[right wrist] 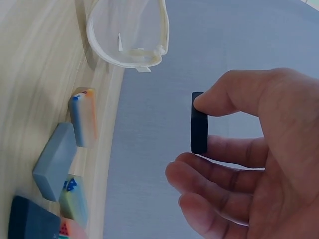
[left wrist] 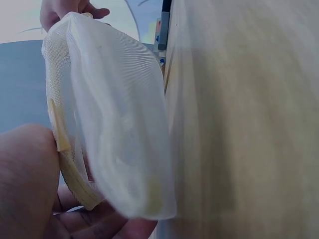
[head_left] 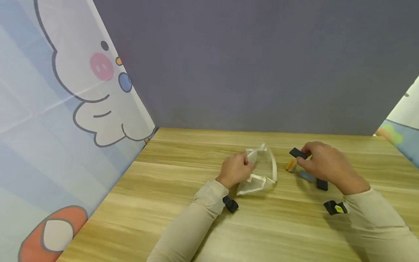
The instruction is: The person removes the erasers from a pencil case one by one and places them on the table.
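My left hand point(head_left: 234, 169) grips the rim of a white mesh bag point(left wrist: 119, 114), whose mouth stands open toward the right. In the left wrist view, fingers show under the bag's edge. To the right of the bag, my right hand point(head_left: 327, 162) pinches a small black eraser point(right wrist: 199, 124) between thumb and index finger, held above the table. Under that hand lie an orange-and-white eraser point(right wrist: 83, 117), a grey-blue one point(right wrist: 55, 162) and a second black one point(right wrist: 30, 219). Two patterned erasers, one yellow-green point(right wrist: 75, 199) and one pink point(right wrist: 72, 229), are partly hidden behind these.
The wood-grain table point(head_left: 140, 203) reaches back to an upright grey panel point(head_left: 262, 65). A cartoon-printed cloth point(head_left: 65, 120) hangs along the left side, and another printed cloth point(head_left: 406, 127) is at the right edge.
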`<state>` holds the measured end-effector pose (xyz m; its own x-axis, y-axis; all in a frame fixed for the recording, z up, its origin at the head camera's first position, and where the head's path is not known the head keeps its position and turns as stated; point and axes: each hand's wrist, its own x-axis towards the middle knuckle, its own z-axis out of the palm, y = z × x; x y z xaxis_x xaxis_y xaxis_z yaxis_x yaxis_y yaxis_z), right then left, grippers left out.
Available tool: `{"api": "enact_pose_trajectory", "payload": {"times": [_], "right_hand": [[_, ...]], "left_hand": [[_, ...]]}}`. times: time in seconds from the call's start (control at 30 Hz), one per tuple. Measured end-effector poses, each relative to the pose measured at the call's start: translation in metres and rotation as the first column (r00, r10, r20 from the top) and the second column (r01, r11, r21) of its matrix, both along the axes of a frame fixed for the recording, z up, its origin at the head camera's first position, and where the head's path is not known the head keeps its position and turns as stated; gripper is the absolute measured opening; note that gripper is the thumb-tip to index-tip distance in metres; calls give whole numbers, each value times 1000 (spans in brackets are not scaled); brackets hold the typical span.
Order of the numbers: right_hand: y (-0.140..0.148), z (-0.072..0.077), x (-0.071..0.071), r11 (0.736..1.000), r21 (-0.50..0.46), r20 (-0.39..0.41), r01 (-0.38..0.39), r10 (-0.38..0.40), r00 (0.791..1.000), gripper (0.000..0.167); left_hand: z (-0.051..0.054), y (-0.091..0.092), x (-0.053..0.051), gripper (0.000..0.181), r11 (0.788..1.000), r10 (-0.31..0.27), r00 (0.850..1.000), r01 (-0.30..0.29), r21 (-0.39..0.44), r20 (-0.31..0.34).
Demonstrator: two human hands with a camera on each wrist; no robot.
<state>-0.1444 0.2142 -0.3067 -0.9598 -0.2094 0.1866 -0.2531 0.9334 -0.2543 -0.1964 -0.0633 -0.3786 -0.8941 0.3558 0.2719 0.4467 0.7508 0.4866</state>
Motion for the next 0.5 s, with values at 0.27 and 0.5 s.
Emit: {"api": "enact_pose_trajectory", "payload": {"times": [0.27, 0.5], "right_hand": [[6, 8, 7, 1000, -13, 1, 9, -9, 1000, 39], [12, 8, 14, 1000, -17, 24, 15, -15, 1000, 39]], "left_hand": [[3, 2, 1, 26, 1000, 3, 1000, -3, 5, 15], [-1, 1, 1, 25, 1000, -6, 1000, 5, 20, 20]]}}
